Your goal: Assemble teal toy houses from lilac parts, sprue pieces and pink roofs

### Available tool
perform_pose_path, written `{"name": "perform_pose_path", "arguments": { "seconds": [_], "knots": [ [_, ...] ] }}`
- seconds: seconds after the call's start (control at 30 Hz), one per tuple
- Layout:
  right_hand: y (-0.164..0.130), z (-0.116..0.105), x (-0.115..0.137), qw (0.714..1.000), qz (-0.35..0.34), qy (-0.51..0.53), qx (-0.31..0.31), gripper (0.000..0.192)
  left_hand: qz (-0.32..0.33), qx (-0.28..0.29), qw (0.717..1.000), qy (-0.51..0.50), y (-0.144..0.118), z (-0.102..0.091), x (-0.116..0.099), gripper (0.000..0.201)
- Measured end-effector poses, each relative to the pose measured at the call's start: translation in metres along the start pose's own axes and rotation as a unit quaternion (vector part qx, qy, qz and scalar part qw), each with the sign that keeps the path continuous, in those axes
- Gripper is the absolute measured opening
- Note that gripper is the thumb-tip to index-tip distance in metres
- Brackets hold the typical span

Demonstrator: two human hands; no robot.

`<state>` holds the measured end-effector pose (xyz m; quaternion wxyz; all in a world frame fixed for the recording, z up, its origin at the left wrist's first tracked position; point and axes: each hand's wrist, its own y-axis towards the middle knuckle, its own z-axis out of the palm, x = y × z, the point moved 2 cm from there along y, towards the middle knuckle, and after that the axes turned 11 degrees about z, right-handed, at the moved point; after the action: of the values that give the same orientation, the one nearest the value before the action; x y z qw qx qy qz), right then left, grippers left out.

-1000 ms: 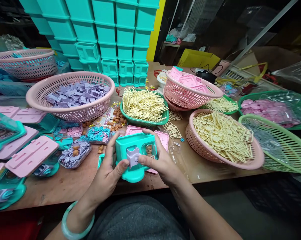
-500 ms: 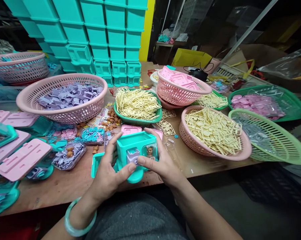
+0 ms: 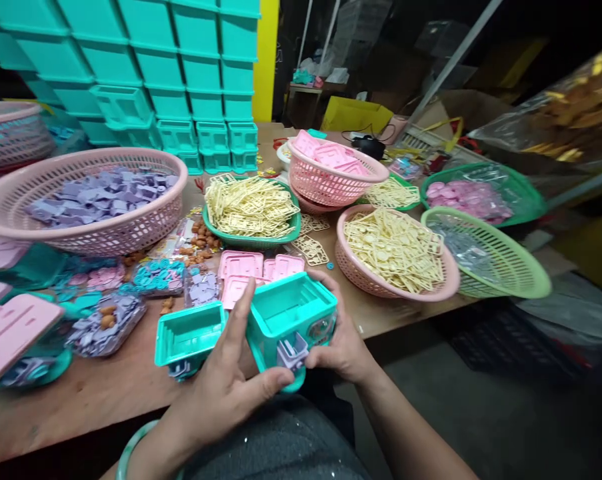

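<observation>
1. The teal toy box (image 3: 288, 313) is held at the near edge of the bench (image 3: 95, 393), partly out past it and over the person's lap. If the grip slackened, it would likely fall to the lap or floor, not back onto the wood.
2. The small lilac piece (image 3: 291, 351) on the box's near face sits loosely by the look of it. A push off-square from the thumb could pop it out or jam it crooked.
3. A second teal tray (image 3: 188, 337) stands just left of the box, near the bench edge. A sideways nudge from the left wrist might knock it off.
4. The left hand (image 3: 231, 387) is half closed around the box's left side, index finger raised along the wall, thumb lying under the lilac piece and touching it.
5. The right hand (image 3: 341, 343) is curled around the box's right side, fingers behind it and thumb at the front corner, holding it firmly.
6. Pink panels (image 3: 253, 267) lie just beyond the box; neither hand touches them.
</observation>
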<state>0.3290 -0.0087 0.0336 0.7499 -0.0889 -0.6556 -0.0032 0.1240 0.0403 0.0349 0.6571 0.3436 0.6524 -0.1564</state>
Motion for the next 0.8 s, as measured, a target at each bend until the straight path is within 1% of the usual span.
{"name": "perform_pose_path", "arguments": {
  "seconds": [0.07, 0.1, 0.17, 0.23, 0.3, 0.37, 0.4, 0.47, 0.53, 0.57, 0.6, 0.67, 0.7, 0.73, 0.77, 0.8],
  "knots": [
    [-0.017, -0.027, -0.018, 0.999, 0.018, -0.029, -0.011, 0.121, 0.002, 0.054, 0.998, 0.040, 0.002, 0.020, 0.011, 0.101],
    [-0.026, -0.040, -0.027, 0.998, 0.028, -0.060, -0.024, 0.122, 0.006, 0.080, 0.995, 0.051, 0.005, 0.032, 0.018, 0.103],
    [-0.043, -0.066, -0.042, 0.986, 0.032, -0.148, -0.071, 0.118, 0.031, 0.113, 0.991, 0.067, 0.016, 0.056, 0.032, 0.109],
    [-0.055, -0.090, -0.055, 0.959, 0.014, -0.244, -0.141, 0.108, 0.076, 0.133, 0.985, 0.080, 0.031, 0.080, 0.047, 0.112],
    [-0.057, -0.108, -0.065, 0.924, -0.014, -0.314, -0.217, 0.101, 0.109, 0.153, 0.978, 0.086, 0.047, 0.099, 0.060, 0.110],
    [-0.050, -0.121, -0.076, 0.890, -0.045, -0.353, -0.286, 0.093, 0.125, 0.154, 0.976, 0.094, 0.058, 0.109, 0.068, 0.101],
    [-0.046, -0.124, -0.081, 0.874, -0.060, -0.364, -0.315, 0.091, 0.132, 0.148, 0.975, 0.099, 0.061, 0.111, 0.069, 0.098],
    [-0.036, -0.126, -0.092, 0.849, -0.089, -0.381, -0.356, 0.089, 0.161, 0.130, 0.972, 0.110, 0.058, 0.108, 0.060, 0.092],
    [-0.030, -0.125, -0.101, 0.828, -0.112, -0.400, -0.376, 0.096, 0.201, 0.108, 0.965, 0.126, 0.044, 0.095, 0.040, 0.086],
    [-0.029, -0.124, -0.105, 0.817, -0.129, -0.411, -0.384, 0.101, 0.215, 0.098, 0.961, 0.142, 0.034, 0.084, 0.027, 0.082],
    [-0.030, -0.122, -0.107, 0.801, -0.151, -0.422, -0.398, 0.103, 0.220, 0.073, 0.959, 0.161, 0.022, 0.068, 0.015, 0.079],
    [-0.035, -0.117, -0.107, 0.754, -0.207, -0.448, -0.434, 0.102, 0.224, -0.019, 0.948, 0.226, -0.004, 0.026, -0.005, 0.077],
    [-0.038, -0.112, -0.104, 0.725, -0.240, -0.464, -0.449, 0.098, 0.221, -0.075, 0.934, 0.269, -0.017, 0.003, -0.012, 0.078],
    [-0.041, -0.105, -0.101, 0.699, -0.268, -0.481, -0.456, 0.094, 0.203, -0.143, 0.917, 0.313, -0.029, -0.021, -0.015, 0.077],
    [-0.043, -0.096, -0.096, 0.679, -0.292, -0.496, -0.455, 0.088, 0.168, -0.177, 0.904, 0.352, -0.040, -0.043, -0.014, 0.079],
    [-0.044, -0.085, -0.091, 0.670, -0.312, -0.506, -0.445, 0.083, 0.124, -0.174, 0.902, 0.376, -0.048, -0.060, -0.009, 0.082]
  ]
}}
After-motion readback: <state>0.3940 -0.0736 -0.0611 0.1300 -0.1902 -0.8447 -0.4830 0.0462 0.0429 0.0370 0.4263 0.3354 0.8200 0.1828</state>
